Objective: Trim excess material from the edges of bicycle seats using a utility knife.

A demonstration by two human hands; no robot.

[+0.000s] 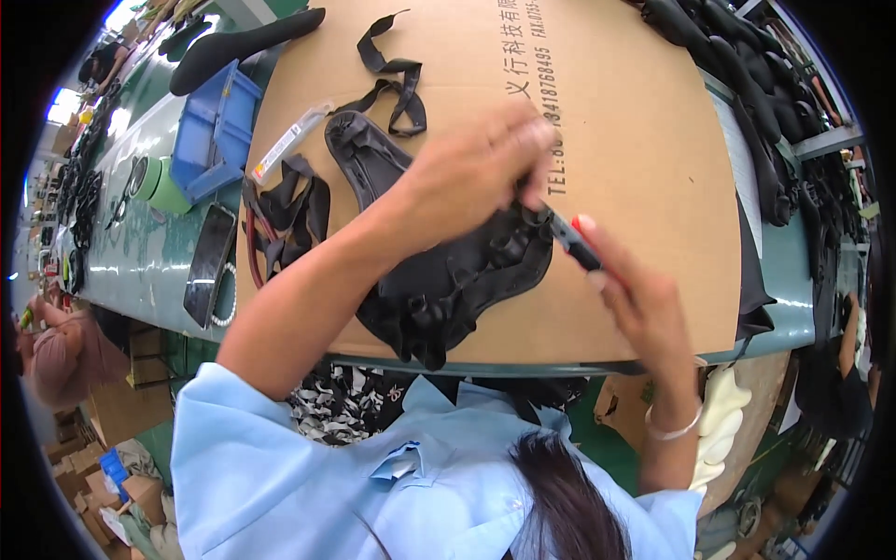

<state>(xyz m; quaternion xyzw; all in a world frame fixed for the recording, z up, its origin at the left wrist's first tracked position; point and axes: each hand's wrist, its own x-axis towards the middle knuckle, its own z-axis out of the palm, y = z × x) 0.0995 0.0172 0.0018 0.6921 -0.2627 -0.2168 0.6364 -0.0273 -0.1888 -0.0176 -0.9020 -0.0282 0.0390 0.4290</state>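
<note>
A black bicycle saddle [439,271] lies underside up on a cardboard sheet, its covering material bunched along the wide near end. My left hand [481,177] is closed at the saddle's right edge, seemingly pinching a bit of the black material; the fingers hide most of it. In my right hand [639,294] is a box cutter [576,246] with a red part by the thumb. Its tip end points up and left, close to the saddle's edge just below my left fingers. The narrow nose of the saddle reaches up and left past my left forearm.
Black strips [411,75] lie loose on the cardboard [644,233], beside a clear slim packet [291,140]. To the left are a blue bin [210,140], a green container [168,189] and a phone [211,261]. Black saddles [728,56] pile up at the far right.
</note>
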